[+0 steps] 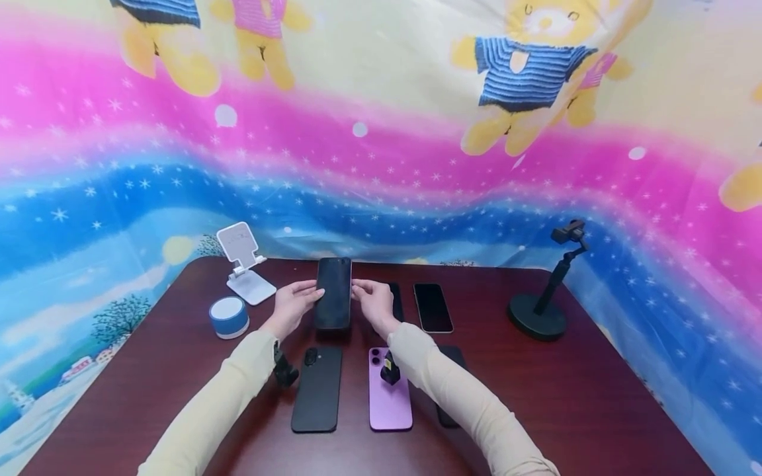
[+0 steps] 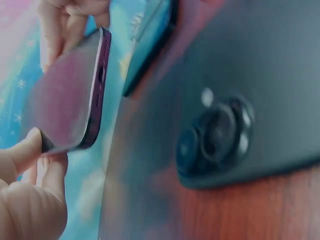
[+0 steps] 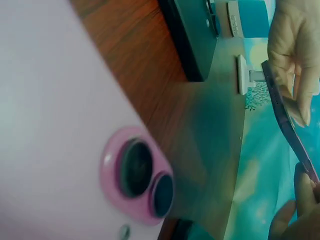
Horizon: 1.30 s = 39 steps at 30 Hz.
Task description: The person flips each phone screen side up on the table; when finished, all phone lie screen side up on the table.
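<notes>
Both hands hold a dark-screened phone [image 1: 333, 294] tipped up at the back middle of the table, its screen toward the head camera. My left hand [image 1: 292, 305] grips the left edge, thumb on the front and fingers behind. At the opposite edge, my right hand [image 1: 375, 303] pinches the phone with thumb and fingers. The left wrist view shows the phone's bottom edge [image 2: 97, 85] with its charging port. Nearer the front, a black phone [image 1: 317, 396] lies back up beside a purple phone [image 1: 389, 403], which the right wrist's camera partly covers.
Right of my hand lie a dark phone [image 1: 395, 301], partly hidden, and a screen-up phone [image 1: 433, 307]. Another dark phone [image 1: 450, 357] shows under my right sleeve. A white folding stand [image 1: 238, 241] and blue-white cylinder [image 1: 229, 320] stand left, a black round-based stand [image 1: 538, 317] right.
</notes>
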Each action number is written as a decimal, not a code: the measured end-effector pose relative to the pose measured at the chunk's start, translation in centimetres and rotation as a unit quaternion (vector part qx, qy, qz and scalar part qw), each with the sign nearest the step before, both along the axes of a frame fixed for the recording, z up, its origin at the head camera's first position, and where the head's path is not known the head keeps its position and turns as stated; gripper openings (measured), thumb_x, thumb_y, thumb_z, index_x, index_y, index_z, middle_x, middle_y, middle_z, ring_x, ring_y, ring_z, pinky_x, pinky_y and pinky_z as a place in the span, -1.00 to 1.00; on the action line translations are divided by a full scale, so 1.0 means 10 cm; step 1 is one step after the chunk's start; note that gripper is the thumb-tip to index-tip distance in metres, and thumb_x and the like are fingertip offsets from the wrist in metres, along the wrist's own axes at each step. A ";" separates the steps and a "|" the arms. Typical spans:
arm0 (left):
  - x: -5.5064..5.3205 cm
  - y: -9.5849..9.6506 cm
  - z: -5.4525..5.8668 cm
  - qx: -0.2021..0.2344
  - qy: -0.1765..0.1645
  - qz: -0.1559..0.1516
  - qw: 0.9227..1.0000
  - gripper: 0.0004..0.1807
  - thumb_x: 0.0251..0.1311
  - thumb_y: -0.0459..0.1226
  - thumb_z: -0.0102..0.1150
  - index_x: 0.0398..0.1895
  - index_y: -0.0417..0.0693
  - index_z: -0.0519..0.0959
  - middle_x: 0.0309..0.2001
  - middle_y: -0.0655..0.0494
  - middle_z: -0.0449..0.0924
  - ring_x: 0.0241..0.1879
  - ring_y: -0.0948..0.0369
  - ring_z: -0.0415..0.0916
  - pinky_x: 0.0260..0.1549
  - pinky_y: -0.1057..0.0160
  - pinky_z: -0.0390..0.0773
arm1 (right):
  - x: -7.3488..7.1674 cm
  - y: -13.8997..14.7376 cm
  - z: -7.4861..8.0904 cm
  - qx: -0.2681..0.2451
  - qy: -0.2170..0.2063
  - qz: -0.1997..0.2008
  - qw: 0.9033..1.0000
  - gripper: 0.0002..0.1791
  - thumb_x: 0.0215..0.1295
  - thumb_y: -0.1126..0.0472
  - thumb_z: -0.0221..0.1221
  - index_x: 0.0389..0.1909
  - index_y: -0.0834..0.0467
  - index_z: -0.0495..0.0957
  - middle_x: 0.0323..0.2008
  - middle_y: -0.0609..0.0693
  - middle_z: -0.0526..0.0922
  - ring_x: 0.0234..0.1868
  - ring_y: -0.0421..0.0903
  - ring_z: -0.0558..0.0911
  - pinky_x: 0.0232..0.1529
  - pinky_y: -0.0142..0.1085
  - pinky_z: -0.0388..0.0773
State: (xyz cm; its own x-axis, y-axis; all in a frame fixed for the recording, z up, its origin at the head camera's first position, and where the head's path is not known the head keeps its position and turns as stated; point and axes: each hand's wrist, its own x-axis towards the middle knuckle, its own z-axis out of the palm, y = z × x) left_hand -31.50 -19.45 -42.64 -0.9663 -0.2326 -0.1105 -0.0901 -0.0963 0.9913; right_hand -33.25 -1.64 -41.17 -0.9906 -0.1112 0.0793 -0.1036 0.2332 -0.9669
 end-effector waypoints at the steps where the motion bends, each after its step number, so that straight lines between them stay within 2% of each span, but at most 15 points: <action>1: 0.00 0.00 0.02 0.004 -0.001 0.007 1.000 -0.51 0.23 -0.41 0.19 0.22 -0.36 0.40 0.19 -0.35 0.45 0.05 0.14 0.57 0.16 0.08 0.47 | 0.00 0.00 0.00 0.004 0.001 0.012 1.000 -0.71 0.38 0.24 0.11 0.06 0.16 0.62 -0.08 0.10 0.71 -0.06 -0.05 0.70 0.09 -0.15 0.56; 4: -0.01 0.02 0.04 0.009 -0.005 0.026 1.000 -0.53 0.19 -0.41 0.22 0.18 -0.37 0.45 0.11 -0.29 0.54 -0.09 0.25 0.62 0.14 0.10 0.49 | -0.01 0.01 -0.01 0.019 -0.004 0.049 0.999 -0.65 0.42 0.34 0.01 0.16 0.20 0.53 0.02 0.15 0.66 0.05 0.01 0.65 0.04 -0.23 0.58; 7: -0.01 0.04 0.03 -0.002 -0.003 0.040 0.999 -0.55 0.15 -0.41 0.27 0.13 -0.38 0.49 0.03 -0.23 0.61 -0.25 0.36 0.63 0.09 0.10 0.52 | -0.01 0.02 -0.03 0.026 -0.027 0.083 0.996 -0.52 0.37 0.49 -0.10 0.27 0.20 0.42 0.12 0.19 0.58 0.14 0.04 0.59 -0.30 -0.32 0.50; 10: -0.01 0.05 -0.01 -0.050 0.002 0.050 0.998 -0.57 0.13 -0.37 0.31 0.08 -0.34 0.54 -0.02 -0.22 0.64 -0.25 0.32 0.64 0.04 0.10 0.56 | 0.01 0.02 -0.05 0.038 -0.041 0.108 0.993 -0.38 0.24 0.59 -0.18 0.33 0.20 0.35 0.13 0.18 0.54 0.13 0.02 0.59 -0.39 -0.36 0.33; 11: -0.01 0.04 -0.03 -0.070 0.002 0.053 0.996 -0.58 0.12 -0.36 0.32 0.07 -0.32 0.56 -0.02 -0.23 0.64 -0.23 0.28 0.65 0.02 0.10 0.58 | 0.02 0.01 -0.06 0.038 -0.047 0.114 0.992 -0.35 0.21 0.61 -0.20 0.34 0.22 0.32 0.14 0.19 0.53 0.13 0.02 0.59 -0.37 -0.36 0.36; 13: 0.00 0.03 -0.06 -0.106 0.002 0.056 0.993 -0.60 0.12 -0.34 0.33 0.04 -0.28 0.59 -0.03 -0.23 0.64 -0.16 0.18 0.65 -0.01 0.11 0.60 | 0.01 -0.01 -0.09 0.049 -0.045 0.121 0.990 -0.38 0.22 0.60 -0.19 0.33 0.27 0.31 0.11 0.20 0.54 0.09 0.01 0.60 -0.17 -0.38 0.52; 14: 0.00 0.02 -0.07 -0.123 0.001 0.055 0.991 -0.61 0.12 -0.33 0.32 0.04 -0.28 0.60 -0.03 -0.23 0.64 -0.13 0.13 0.65 -0.02 0.11 0.60 | 0.02 -0.03 -0.10 0.051 -0.048 0.124 0.990 -0.40 0.25 0.59 -0.18 0.34 0.29 0.30 0.11 0.21 0.54 0.09 0.02 0.60 -0.04 -0.33 0.55; 17: 0.02 0.01 -0.11 -0.143 -0.004 0.040 0.989 -0.61 0.16 -0.34 0.29 0.07 -0.28 0.58 -0.01 -0.25 0.62 -0.03 0.01 0.62 0.00 0.08 0.59 | 0.01 -0.06 -0.15 0.053 -0.062 0.123 0.989 -0.45 0.30 0.57 -0.17 0.33 0.34 0.27 0.15 0.27 0.50 0.14 0.11 0.56 0.18 -0.12 0.49; 21: 0.03 -0.01 -0.12 -0.143 -0.010 0.007 0.990 -0.61 0.22 -0.42 0.18 0.14 -0.32 0.52 0.06 -0.30 0.56 0.07 -0.07 0.56 0.04 0.07 0.56 | -0.01 -0.07 -0.17 0.059 -0.070 0.122 0.988 -0.43 0.25 0.58 -0.21 0.33 0.42 0.23 0.20 0.36 0.43 0.21 0.22 0.49 0.23 -0.01 0.43; 29: 0.04 0.00 -0.12 -0.166 -0.039 -0.059 0.984 -0.45 0.18 -0.47 0.12 0.29 -0.32 0.36 0.21 -0.31 0.44 0.16 -0.08 0.48 0.08 0.06 0.55 | 0.00 -0.12 -0.18 0.057 -0.094 0.124 0.986 -0.40 0.24 0.56 -0.26 0.37 0.51 0.08 0.37 0.39 0.19 0.42 0.21 0.17 0.39 0.00 0.20; 34: 0.05 0.02 -0.11 -0.188 -0.037 -0.072 0.979 -0.44 0.17 -0.48 0.10 0.29 -0.39 0.33 0.22 -0.34 0.42 0.18 -0.09 0.45 0.06 0.10 0.56 | 0.01 -0.12 -0.22 0.073 -0.091 0.125 0.985 -0.37 0.22 0.56 -0.27 0.38 0.49 0.04 0.39 0.38 0.15 0.44 0.19 0.13 0.42 -0.01 0.14; 39: 0.04 0.02 -0.15 -0.177 -0.043 -0.084 0.980 -0.42 0.15 -0.49 0.11 0.29 -0.43 0.31 0.22 -0.37 0.40 0.21 -0.10 0.43 0.12 0.08 0.52 | 0.00 -0.15 -0.26 0.094 -0.080 0.121 0.985 -0.37 0.20 0.54 -0.23 0.37 0.49 0.08 0.38 0.37 0.18 0.43 0.17 0.17 0.41 -0.04 0.15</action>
State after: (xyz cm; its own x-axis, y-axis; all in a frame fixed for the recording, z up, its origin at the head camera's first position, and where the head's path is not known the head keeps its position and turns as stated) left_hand -31.10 -19.23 -44.12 -0.9850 -0.1085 -0.1342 -0.1594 0.2749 0.9482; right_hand -33.22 -3.14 -43.75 -0.9318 -0.3425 -0.1207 -0.0273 0.3976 -0.9172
